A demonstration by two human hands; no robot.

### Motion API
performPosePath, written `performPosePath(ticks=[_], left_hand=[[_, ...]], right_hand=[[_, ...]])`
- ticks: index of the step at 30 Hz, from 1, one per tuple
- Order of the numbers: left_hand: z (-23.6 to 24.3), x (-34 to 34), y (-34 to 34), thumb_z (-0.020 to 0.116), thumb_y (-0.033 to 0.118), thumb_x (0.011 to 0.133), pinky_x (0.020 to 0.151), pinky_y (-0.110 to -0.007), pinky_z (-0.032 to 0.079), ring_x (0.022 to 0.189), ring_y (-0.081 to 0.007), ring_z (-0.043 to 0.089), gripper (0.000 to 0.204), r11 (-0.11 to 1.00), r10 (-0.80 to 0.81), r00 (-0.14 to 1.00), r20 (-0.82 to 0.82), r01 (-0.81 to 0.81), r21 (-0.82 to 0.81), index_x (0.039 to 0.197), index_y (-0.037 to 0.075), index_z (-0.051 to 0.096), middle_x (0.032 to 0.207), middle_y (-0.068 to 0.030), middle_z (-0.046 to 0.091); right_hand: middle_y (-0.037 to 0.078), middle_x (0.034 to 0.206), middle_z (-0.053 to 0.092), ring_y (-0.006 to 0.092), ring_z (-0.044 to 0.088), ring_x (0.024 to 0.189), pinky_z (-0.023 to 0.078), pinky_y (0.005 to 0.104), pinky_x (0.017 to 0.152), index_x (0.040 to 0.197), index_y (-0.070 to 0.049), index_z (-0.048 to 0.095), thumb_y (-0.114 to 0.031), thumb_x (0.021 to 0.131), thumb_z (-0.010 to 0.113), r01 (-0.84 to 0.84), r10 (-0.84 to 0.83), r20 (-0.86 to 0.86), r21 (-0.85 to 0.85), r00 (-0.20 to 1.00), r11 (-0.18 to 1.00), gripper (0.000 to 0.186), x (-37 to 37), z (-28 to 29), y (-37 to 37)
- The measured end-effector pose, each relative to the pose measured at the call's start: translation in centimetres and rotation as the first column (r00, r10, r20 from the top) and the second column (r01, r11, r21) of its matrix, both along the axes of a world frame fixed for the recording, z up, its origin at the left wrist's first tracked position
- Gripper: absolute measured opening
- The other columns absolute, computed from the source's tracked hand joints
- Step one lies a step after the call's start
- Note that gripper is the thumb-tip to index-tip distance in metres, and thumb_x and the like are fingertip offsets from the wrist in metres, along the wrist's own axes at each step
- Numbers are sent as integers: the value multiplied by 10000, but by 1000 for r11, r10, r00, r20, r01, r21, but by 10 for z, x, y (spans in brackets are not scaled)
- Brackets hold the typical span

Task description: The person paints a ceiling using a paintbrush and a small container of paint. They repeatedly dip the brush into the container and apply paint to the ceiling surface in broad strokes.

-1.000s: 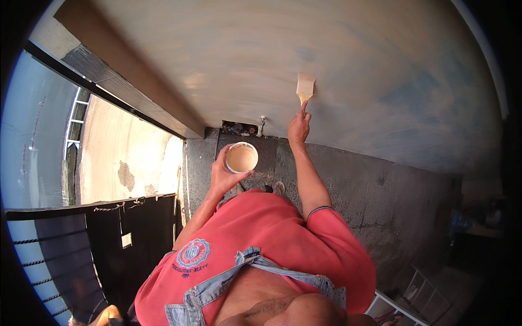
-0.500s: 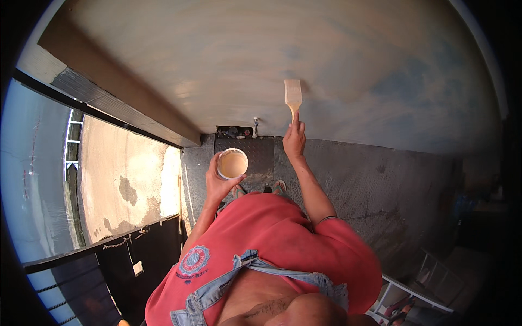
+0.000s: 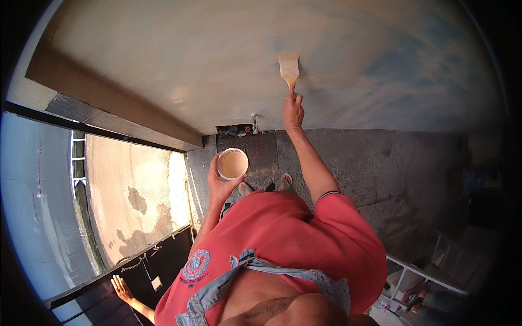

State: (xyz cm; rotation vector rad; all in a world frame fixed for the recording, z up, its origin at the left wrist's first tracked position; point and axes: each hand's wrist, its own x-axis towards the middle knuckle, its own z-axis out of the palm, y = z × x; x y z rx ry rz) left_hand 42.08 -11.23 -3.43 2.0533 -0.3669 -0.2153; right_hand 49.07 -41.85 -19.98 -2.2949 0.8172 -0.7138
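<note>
My right hand [image 3: 293, 113] is closed round the handle of a wide flat paintbrush [image 3: 289, 66]. The brush's pale bristle end points up against the painted wall [image 3: 179, 65], which is blended beige, with blue-grey patches to the right. Low in front of my body, my left hand [image 3: 216, 185] grips a white tub [image 3: 223, 164] from its left side, thumb underneath toward me. Peach-beige paint [image 3: 235, 164] shows inside the tub.
A tap [image 3: 254, 124] sticks out by a small opening [image 3: 231, 130] at the wall's foot. A ledge [image 3: 114, 98] runs along the left, above a sunlit sandy strip. Another person's hand [image 3: 122, 289] shows at lower left; a white metal frame [image 3: 402, 280] stands lower right.
My right hand and the brush have moved up the wall and slightly left. The tub stays nearly in place in my left hand. Another person's hand has come into view at lower left.
</note>
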Motion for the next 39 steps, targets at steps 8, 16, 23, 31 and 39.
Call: performPosePath(ticks=[8, 16, 23, 31, 39], left_hand=[[39, -3, -18, 982, 185, 629, 1044, -401, 490, 1222, -267, 616, 966, 995, 28, 999, -39, -24, 98, 1412, -24, 457, 1297, -173, 636], [27, -3, -50, 983, 190, 631, 1055, -394, 488, 1234, -271, 611, 969, 997, 12, 1000, -26, -10, 78, 1416, -27, 457, 1310, -178, 631], [18, 4, -74, 976, 186, 627, 1040, -386, 492, 1203, -255, 630, 927, 998, -59, 998, -6, 59, -1, 1391, -12, 491, 1281, -160, 656], [1, -2, -75, 979, 165, 626, 1032, -384, 501, 1205, -254, 629, 948, 996, -17, 999, -39, 14, -90, 1409, -3, 472, 1289, -159, 655], [14, -32, -72, 984, 152, 627, 1061, -386, 486, 1248, -267, 600, 994, 999, 6, 998, -70, -9, -42, 1439, -11, 435, 1342, -168, 614]], right_hand=[[228, 1183, 541, 383, 674, 914, 581, 444, 725, 1625, -104, 224, -35, 957, 568, -90, 226, -446, 306, 866, 948, 755, -60, -70, 20], [180, 1114, 552, 334, 651, 837, 545, 423, 674, 1620, -88, 255, -86, 1009, 556, -161, 181, -115, 167, 977, 973, 681, -99, -5, -3], [163, 1074, 573, 322, 663, 841, 559, 400, 688, 1587, -93, 351, -37, 953, 605, -44, 124, 473, -177, 872, 983, 684, -6, 165, -68], [153, 1053, 573, 336, 663, 762, 575, 422, 633, 1594, -136, 317, -51, 940, 619, -9, 55, 252, -180, 966, 984, 724, 31, 111, -70], [175, 1107, 547, 375, 669, 811, 576, 468, 671, 1608, -150, 267, -51, 928, 618, -88, 89, -172, 16, 981, 996, 772, -62, 4, -51]])
